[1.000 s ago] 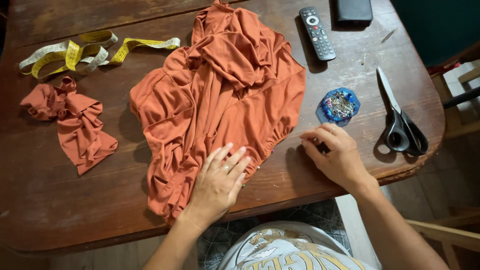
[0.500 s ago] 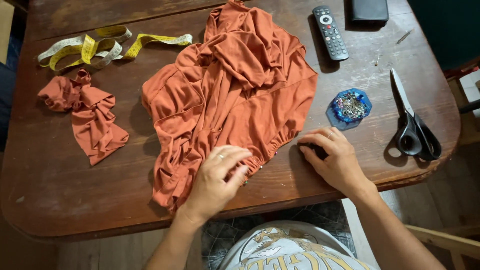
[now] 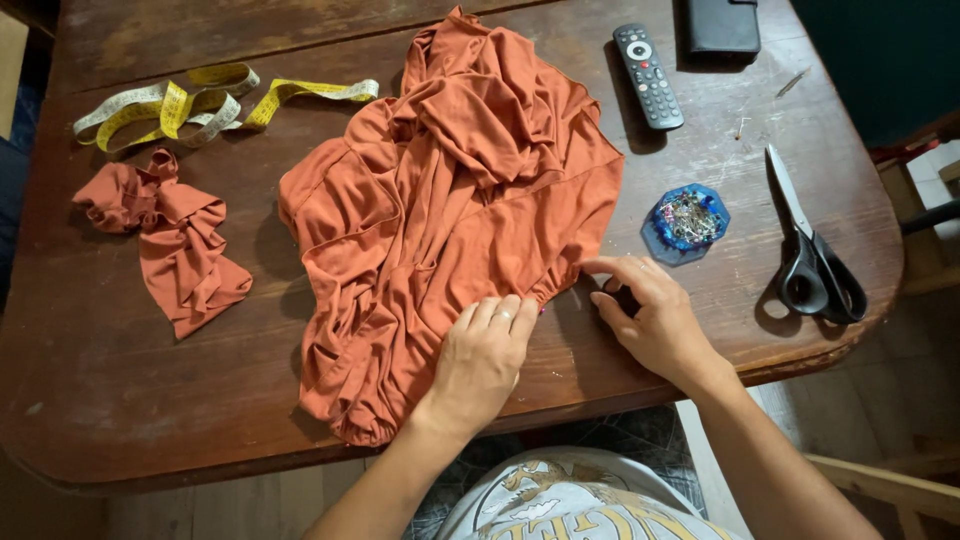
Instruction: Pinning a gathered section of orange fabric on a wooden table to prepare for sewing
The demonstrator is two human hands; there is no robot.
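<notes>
Rust-orange garment (image 3: 450, 200) lies bunched in mid table, crumpled folds heaped toward its far end, gathered hem along the near edge of the wooden table (image 3: 120, 390). L hand (image 3: 482, 362) rests on garment's near hem, fingers curled under and pressed together, knuckles bearing down on the cloth; can't tell if it pinches a fold underneath. R hand (image 3: 650, 320) just right of garment's hem corner, forefinger stretched to touch the gathered edge, thumb tucked below; something small and dark between the fingers, too hidden to name. Step in hand, by my read: working the gathered hem corner, L hand pinning cloth flat while R hand feeds or fixes the edge. Next move prob calls for keeping L pressure steady so gathers don't slip, w/ R hand fingertips fine on the hem. Blue pin holder (image 3: 686, 221) right of garment, near R hand. Black-handled scissors (image 3: 812, 250) further right, blades shut. Remote control (image 3: 648, 76) and dark case (image 3: 722, 25) beyond garment's right shoulder. Left of garment: matching fabric scrap (image 3: 170, 238), knotted; yellow tape measure (image 3: 200, 100) coiled beyond it
</notes>
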